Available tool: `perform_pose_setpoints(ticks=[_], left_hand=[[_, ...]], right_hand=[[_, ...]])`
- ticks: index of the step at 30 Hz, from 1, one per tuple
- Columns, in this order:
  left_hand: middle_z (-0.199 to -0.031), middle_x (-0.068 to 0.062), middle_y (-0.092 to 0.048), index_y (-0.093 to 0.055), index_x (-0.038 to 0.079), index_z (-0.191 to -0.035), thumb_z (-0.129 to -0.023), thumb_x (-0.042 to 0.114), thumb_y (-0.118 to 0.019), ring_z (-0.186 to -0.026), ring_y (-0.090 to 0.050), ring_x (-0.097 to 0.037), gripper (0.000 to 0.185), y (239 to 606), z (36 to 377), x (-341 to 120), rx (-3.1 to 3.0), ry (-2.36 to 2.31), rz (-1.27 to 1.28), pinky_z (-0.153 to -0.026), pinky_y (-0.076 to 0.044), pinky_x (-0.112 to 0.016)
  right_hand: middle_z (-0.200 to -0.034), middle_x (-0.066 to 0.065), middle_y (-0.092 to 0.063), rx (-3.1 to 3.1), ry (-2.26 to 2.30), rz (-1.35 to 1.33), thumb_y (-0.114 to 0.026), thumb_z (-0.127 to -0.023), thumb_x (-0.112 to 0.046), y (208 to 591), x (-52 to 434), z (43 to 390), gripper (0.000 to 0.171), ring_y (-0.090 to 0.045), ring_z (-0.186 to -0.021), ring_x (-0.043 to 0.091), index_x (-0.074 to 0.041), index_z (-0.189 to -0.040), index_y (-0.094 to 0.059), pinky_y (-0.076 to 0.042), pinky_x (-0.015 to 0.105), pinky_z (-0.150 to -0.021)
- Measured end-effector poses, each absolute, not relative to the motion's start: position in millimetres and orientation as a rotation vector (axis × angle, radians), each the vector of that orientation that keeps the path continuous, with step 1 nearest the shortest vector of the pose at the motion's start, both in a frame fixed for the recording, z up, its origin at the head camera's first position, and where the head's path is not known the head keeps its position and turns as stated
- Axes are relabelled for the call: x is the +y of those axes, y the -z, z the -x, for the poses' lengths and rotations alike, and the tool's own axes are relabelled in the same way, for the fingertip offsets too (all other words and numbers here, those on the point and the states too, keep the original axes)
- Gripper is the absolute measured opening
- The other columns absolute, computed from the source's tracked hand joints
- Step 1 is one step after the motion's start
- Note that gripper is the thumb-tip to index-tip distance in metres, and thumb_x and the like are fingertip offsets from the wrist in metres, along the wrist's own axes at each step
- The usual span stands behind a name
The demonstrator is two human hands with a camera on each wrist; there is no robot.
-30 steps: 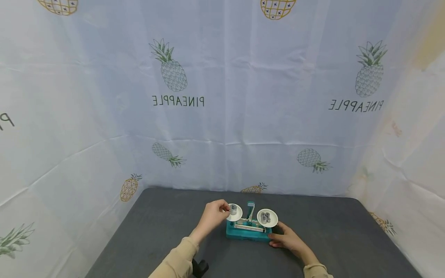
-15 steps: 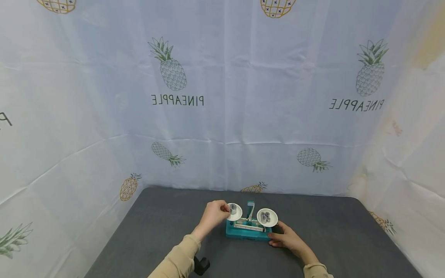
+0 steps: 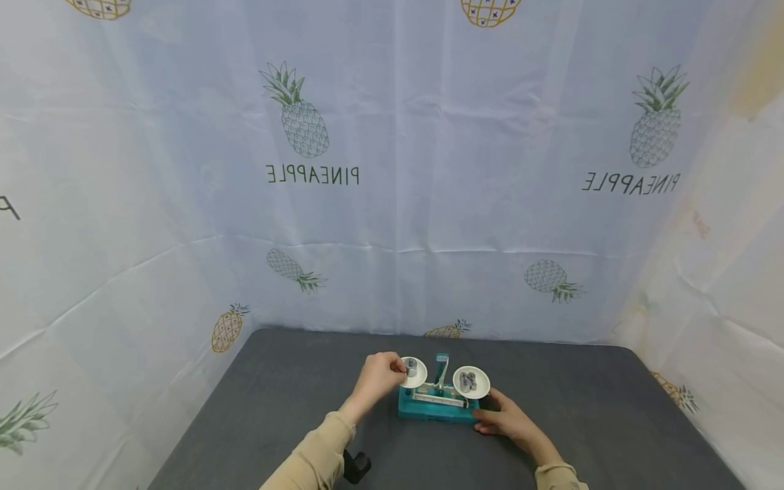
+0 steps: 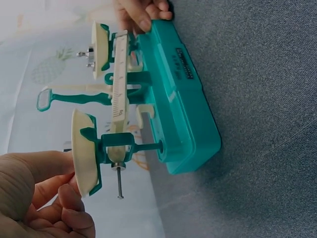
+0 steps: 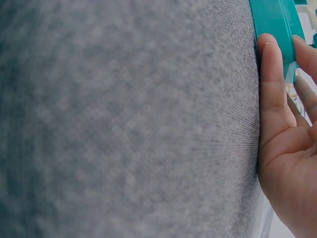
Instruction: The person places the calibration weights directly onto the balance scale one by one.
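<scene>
Left hand [image 3: 378, 376] at left pan [image 3: 414, 373] with weight [image 3: 411, 367]; right hand [image 3: 507, 418] on scale base [image 3: 436, 409]

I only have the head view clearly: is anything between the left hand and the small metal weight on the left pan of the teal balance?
Nothing visible. The left hand is at the small grey metal weight on the white left pan; whether its fingertips touch it cannot be told.

dark grey table [image 3: 257, 408], pale pineapple-print backdrop cloth [image 3: 392, 204], small black object [image 3: 355, 467] at table's near edge
</scene>
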State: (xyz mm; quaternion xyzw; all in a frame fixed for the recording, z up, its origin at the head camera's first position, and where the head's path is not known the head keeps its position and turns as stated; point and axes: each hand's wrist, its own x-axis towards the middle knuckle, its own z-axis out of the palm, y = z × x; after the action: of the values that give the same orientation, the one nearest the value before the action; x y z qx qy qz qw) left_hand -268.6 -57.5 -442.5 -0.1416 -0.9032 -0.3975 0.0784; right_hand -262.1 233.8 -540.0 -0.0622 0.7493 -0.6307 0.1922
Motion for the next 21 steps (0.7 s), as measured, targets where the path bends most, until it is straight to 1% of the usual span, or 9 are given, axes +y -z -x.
perform_pose_setpoints(ticks=[3, 9, 14, 17, 21], left_hand=[[-0.073, -0.005, -0.067, -0.069, 0.004, -0.077, -0.073, 0.004, -0.070, -0.063, -0.052, -0.009, 0.003, 442, 268, -58, -2.703, 1.200, 0.418, -0.053, -0.045, -0.020], [-0.074, -0.005, -0.067, -0.069, 0.005, -0.078, -0.076, 0.006, -0.070, -0.064, -0.055, -0.011, 0.003, 440, 266, -60, -2.695, 1.194, 0.409, -0.054, -0.046, -0.021], [-0.074, -0.003, -0.066, -0.068, 0.008, -0.077, -0.079, 0.011, -0.069, -0.063, -0.053, -0.009, 0.003, 438, 264, -64, -2.680, 1.202, 0.373, -0.053, -0.044, -0.021], [-0.073, -0.001, -0.065, -0.068, 0.012, -0.076, -0.082, 0.014, -0.067, -0.062, -0.052, -0.007, 0.006, 435, 263, -67, -2.657, 1.222, 0.356, -0.052, -0.043, -0.021], [-0.074, 0.000, -0.064, -0.067, 0.014, -0.076, -0.084, 0.016, -0.064, -0.062, -0.051, -0.006, 0.008, 432, 264, -73, -2.622, 1.189, 0.369, -0.053, -0.042, -0.020]], right_hand=[[-0.115, 0.026, -0.049, 2.095, 1.771, 0.172, -0.067, -0.086, -0.023, 540, 234, 262, 0.091, -0.067, -0.077, 0.014, 0.009, -0.145, -0.005, -0.058, 0.030, -0.072], [-0.113, 0.024, -0.050, 2.082, 1.777, 0.184, -0.066, -0.087, -0.021, 540, 235, 262, 0.090, -0.067, -0.078, 0.014, 0.009, -0.145, -0.004, -0.058, 0.029, -0.072], [-0.108, 0.020, -0.053, 2.084, 1.775, 0.173, -0.066, -0.086, -0.021, 541, 235, 263, 0.090, -0.067, -0.076, 0.013, 0.009, -0.145, -0.004, -0.058, 0.029, -0.071], [-0.110, 0.021, -0.053, 2.091, 1.776, 0.162, -0.066, -0.087, -0.021, 540, 236, 262, 0.089, -0.066, -0.077, 0.014, 0.009, -0.145, -0.006, -0.058, 0.030, -0.072], [-0.116, 0.028, -0.048, 2.159, 1.751, 0.128, -0.065, -0.087, -0.023, 536, 241, 259, 0.081, -0.065, -0.079, 0.016, 0.008, -0.143, -0.015, -0.058, 0.033, -0.071]])
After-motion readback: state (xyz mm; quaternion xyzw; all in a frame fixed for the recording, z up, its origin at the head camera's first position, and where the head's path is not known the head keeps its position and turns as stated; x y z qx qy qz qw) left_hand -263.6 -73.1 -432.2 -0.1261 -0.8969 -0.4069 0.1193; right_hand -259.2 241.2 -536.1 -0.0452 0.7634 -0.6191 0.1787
